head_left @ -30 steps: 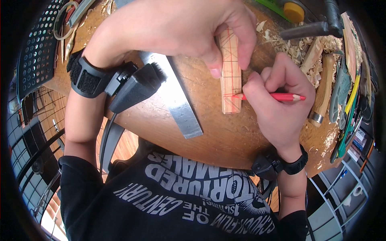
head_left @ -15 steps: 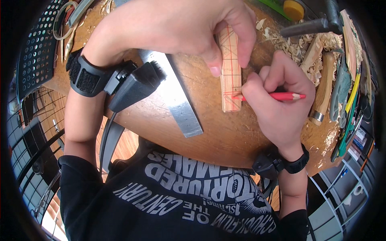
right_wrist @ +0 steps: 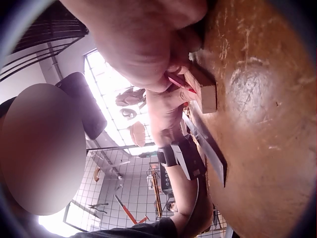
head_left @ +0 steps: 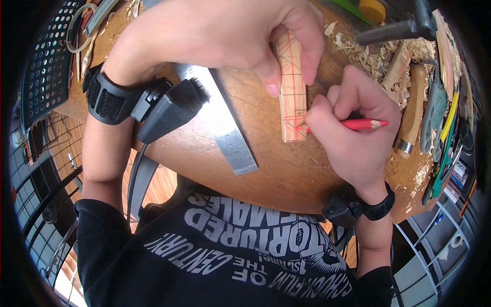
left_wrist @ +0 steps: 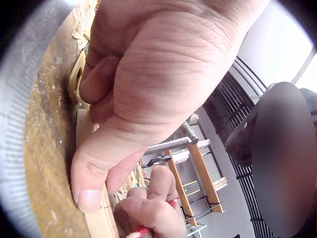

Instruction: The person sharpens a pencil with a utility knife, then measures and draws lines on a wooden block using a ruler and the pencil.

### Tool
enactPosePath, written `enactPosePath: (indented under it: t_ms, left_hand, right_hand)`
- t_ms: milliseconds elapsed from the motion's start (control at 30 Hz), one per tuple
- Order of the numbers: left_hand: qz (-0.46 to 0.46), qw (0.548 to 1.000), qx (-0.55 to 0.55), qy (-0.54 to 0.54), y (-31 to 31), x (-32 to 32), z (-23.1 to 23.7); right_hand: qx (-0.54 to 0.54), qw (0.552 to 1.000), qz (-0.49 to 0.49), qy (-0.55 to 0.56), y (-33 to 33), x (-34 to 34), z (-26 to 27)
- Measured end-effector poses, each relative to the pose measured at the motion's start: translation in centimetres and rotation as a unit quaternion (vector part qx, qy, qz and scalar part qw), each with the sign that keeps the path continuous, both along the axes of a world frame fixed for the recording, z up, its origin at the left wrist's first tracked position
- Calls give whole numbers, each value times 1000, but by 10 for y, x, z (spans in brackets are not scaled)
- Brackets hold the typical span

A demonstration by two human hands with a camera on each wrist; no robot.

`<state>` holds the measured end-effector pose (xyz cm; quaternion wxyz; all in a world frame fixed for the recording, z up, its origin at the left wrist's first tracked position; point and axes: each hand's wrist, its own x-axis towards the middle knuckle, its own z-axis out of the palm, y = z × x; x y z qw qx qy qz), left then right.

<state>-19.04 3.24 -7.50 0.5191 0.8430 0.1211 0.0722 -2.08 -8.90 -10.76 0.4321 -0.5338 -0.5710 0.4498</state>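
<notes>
A squared wooden block (head_left: 293,105) with red and dark pencil lines lies on the worn wooden bench. From above, my left hand (head_left: 240,41) holds its far part, thumb along one side and fingers along the other. A red pencil (head_left: 360,125) is pinched in my right hand (head_left: 358,148), its point at the block's near end, among the red lines. The right wrist view shows the pencil (right_wrist: 182,84) slanting onto the block (right_wrist: 208,96) beside its end face. In the left wrist view the left thumb (left_wrist: 89,191) presses the block's side.
A steel rule (head_left: 225,128) lies on the bench left of the block. To the right are wood shavings (head_left: 353,53), a wooden-handled tool (head_left: 411,112) and several other tools. A dark metal bar (head_left: 388,36) juts in at the far right. A perforated black panel (head_left: 48,56) stands at left.
The pencil point has shifted slightly toward the block's near end, and another red mark shows there. The left hand keeps its grip on the block.
</notes>
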Motion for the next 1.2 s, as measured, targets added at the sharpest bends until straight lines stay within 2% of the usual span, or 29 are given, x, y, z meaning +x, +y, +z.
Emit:
enactPosePath:
  t_ms: [67,133,167,233,267,333,467,533,667,767,833,867,933,1067,1133,1200]
  left_hand:
    - [-2,999,29,32,0,-1,1]
    - [1,999,-14,-50,0,-4,-3]
    - [0,999,-14,-50,0,-2,1]
    - [-24,997,51,53,1,2,12]
    - [-24,997,50,53,0,2,9]
    - [-12,999,40,15,-1,1,1]
    - [-14,999,14,25,3,2,-1]
    - [-62,996,-63,-32,15,-1,-8]
    - [-53,996,-66,-29,11,-1,-10]
    - [-1,1000,-8,-14,3,-2,-4]
    - [-39,995,-83,-27,12,-2,-13]
    - [-39,995,-83,-26,9,-2,-11]
    - [-6,1000,-2,-16,0,-3,-3]
    - [5,999,-20,32,-2,2,2]
    - [-24,997,52,52,0,3,8]
    - [-19,998,35,41,-1,2,3]
  right_hand:
    - [16,999,23,-25,0,2,-2]
    - [22,999,37,-32,1,3,-3]
    - [22,999,36,-32,1,2,-2]
    - [-17,1000,-10,15,0,-3,2]
    - [-17,1000,-10,16,-1,-1,1]
    - [10,999,43,-10,-1,3,-1]
    - [34,998,38,-34,2,4,-4]
    - [16,1000,5,-7,1,1,-2]
    - [16,998,51,-17,0,5,-2]
    - [0,999,47,-18,0,4,-2]
    - [27,999,16,-15,2,2,-3]
    - [27,999,16,-15,1,3,-3]
    - [25,998,59,4,0,5,-4]
    - [3,998,52,-36,1,5,-1]
    - [29,997,37,-66,1,5,-1]
    - [17,998,50,-45,0,5,-1]
